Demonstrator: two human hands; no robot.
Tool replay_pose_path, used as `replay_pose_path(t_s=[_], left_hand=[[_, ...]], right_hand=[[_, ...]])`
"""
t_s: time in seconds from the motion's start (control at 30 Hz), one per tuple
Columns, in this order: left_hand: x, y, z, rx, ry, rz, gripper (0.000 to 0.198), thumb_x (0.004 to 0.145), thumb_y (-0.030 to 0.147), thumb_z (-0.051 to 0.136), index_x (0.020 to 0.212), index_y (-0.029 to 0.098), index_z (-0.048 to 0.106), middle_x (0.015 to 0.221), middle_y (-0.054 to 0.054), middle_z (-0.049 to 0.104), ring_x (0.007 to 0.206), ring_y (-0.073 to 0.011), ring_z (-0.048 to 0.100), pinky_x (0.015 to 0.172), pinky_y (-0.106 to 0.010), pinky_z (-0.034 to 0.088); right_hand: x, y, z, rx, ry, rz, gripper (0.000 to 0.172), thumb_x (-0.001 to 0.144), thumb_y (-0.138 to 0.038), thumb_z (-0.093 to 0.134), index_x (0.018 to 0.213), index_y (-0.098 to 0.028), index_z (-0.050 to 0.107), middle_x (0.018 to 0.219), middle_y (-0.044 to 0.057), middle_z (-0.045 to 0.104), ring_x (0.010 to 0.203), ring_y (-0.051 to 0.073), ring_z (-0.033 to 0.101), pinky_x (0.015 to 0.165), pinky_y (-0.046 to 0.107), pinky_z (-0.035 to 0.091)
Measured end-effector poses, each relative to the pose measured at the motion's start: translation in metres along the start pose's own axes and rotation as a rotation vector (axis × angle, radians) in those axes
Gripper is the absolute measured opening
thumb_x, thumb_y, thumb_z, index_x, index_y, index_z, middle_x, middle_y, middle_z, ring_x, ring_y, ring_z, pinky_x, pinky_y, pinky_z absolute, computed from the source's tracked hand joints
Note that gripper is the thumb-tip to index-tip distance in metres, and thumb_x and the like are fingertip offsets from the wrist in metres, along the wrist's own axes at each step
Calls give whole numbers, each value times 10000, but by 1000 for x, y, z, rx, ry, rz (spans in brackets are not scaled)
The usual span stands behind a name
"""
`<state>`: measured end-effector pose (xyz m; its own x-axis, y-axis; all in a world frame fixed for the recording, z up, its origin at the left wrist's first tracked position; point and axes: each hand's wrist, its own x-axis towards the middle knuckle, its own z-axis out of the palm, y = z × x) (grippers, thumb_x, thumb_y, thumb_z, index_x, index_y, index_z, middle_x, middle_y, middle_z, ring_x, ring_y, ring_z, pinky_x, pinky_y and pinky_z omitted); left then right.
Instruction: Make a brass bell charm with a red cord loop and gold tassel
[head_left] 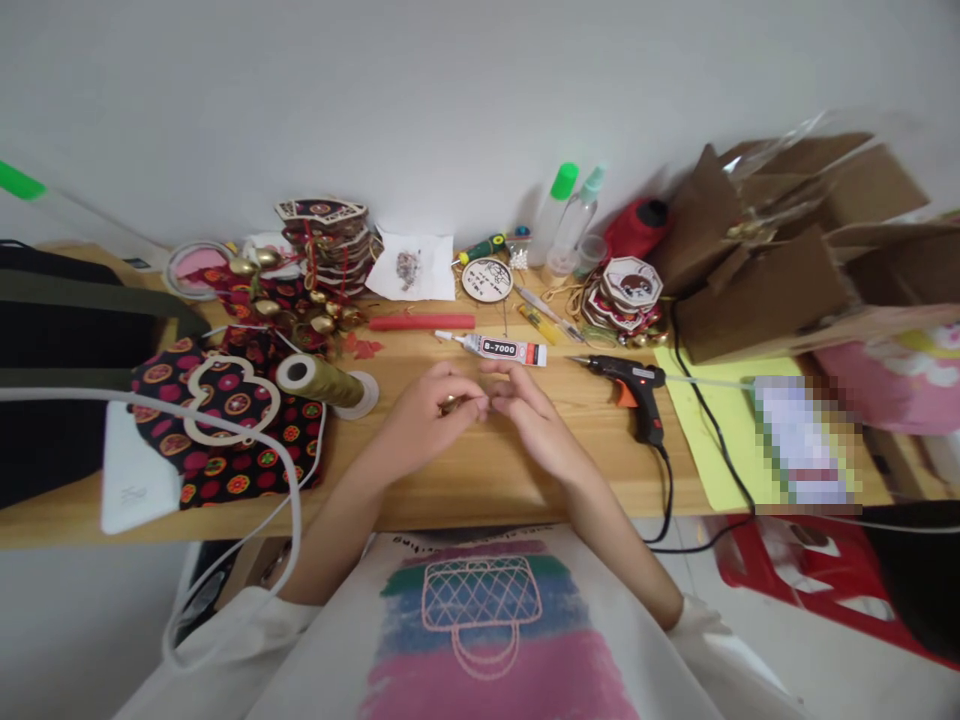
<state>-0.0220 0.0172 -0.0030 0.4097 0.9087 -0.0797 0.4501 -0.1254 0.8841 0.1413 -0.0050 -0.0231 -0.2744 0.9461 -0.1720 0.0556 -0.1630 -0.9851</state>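
My left hand (435,415) is closed, its thumb and fingers pinched together over the wooden table (450,490). A small gold-coloured piece (451,404) shows between its fingers, too covered to name exactly. My right hand (529,420) meets it at the fingertips, with fingers bent inward in a pinch. Whatever the right fingers hold is hidden. Just beyond both hands lies a tube of B-7000 glue (499,347). To the right rests a black hot glue gun (637,385) with an orange trigger, and to the left a spool of olive cord (319,385).
Patterned fabric (292,470) with a wooden outline lies left, beside gold bells (322,322) and stacked ornaments (337,245). A red stick (421,322), bottles (559,215) and octagonal pieces (631,283) line the back. Cardboard boxes (757,290) stand right. A white cable (289,480) loops across the left forearm.
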Motion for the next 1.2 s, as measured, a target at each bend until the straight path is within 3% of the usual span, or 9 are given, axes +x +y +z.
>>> replay_pose_path(t_s=[0.1, 0.3, 0.6, 0.67, 0.77, 0.87, 0.97, 1.1, 1.2], left_hand=[[1, -2, -4, 10, 22, -18, 184, 798, 251, 564, 715, 187, 715, 751, -20, 556, 733, -153, 533, 690, -279, 403], [5, -9, -4, -14, 39, -61, 180, 784, 267, 578, 710, 177, 715, 718, -16, 601, 731, -156, 540, 702, -285, 392], [7, -13, -4, -47, 70, -41, 183, 780, 272, 580, 685, 168, 697, 691, -21, 601, 710, -152, 516, 663, -266, 393], [6, -15, -4, -48, 75, -41, 178, 786, 289, 576, 752, 167, 700, 751, -32, 590, 723, -154, 515, 650, -263, 401], [5, -18, -7, -31, 122, -48, 298, 790, 234, 543, 1066, 193, 648, 1007, -63, 560, 814, -159, 534, 695, -274, 444], [5, -19, -13, 6, 179, 26, 425, 841, 192, 456, 1260, 225, 519, 1150, -82, 500, 1004, -178, 524, 895, -331, 441], [9, -14, -21, 72, 224, 109, 445, 890, 238, 417, 1333, 204, 446, 1217, -112, 448, 1146, -217, 472, 1016, -384, 380], [16, 0, -35, 215, 307, 231, 440, 908, 212, 365, 1337, 152, 442, 1163, -127, 457, 1115, -214, 491, 1030, -387, 370], [18, 14, -44, 222, 342, 311, 447, 890, 215, 434, 1334, 170, 435, 1117, -107, 514, 1034, -196, 534, 967, -364, 415]], right_hand=[[4, 1, -1, -50, 7, -16, 234, 798, -211, 411, 1013, -201, 503, 650, -66, 455, 648, 122, 476, 692, 269, 396], [5, 6, -3, -228, 40, -99, 166, 795, -257, 535, 940, -177, 555, 626, -73, 415, 561, 89, 406, 554, 217, 331], [7, 8, -2, -394, 204, -253, 91, 806, -245, 606, 811, -167, 655, 647, -23, 564, 546, 85, 432, 522, 215, 334], [8, 9, -2, -396, 243, -274, 94, 806, -236, 601, 790, -166, 663, 671, -11, 605, 546, 85, 445, 520, 217, 335], [11, 8, -3, -391, 290, -300, 99, 800, -224, 592, 770, -164, 666, 679, -5, 626, 532, 82, 444, 504, 217, 326], [15, 4, -4, -392, 325, -347, 100, 789, -214, 592, 747, -164, 667, 652, -10, 617, 500, 77, 425, 480, 214, 313], [18, -4, -3, -392, 370, -405, 108, 785, -209, 588, 746, -159, 675, 626, -11, 611, 474, 73, 410, 457, 209, 300], [21, -19, -3, -402, 424, -491, 118, 779, -214, 594, 737, -154, 687, 634, 8, 632, 489, 82, 429, 464, 213, 310], [20, -32, -4, -400, 450, -545, 112, 770, -220, 613, 726, -158, 695, 625, 11, 632, 497, 87, 443, 475, 215, 328]])
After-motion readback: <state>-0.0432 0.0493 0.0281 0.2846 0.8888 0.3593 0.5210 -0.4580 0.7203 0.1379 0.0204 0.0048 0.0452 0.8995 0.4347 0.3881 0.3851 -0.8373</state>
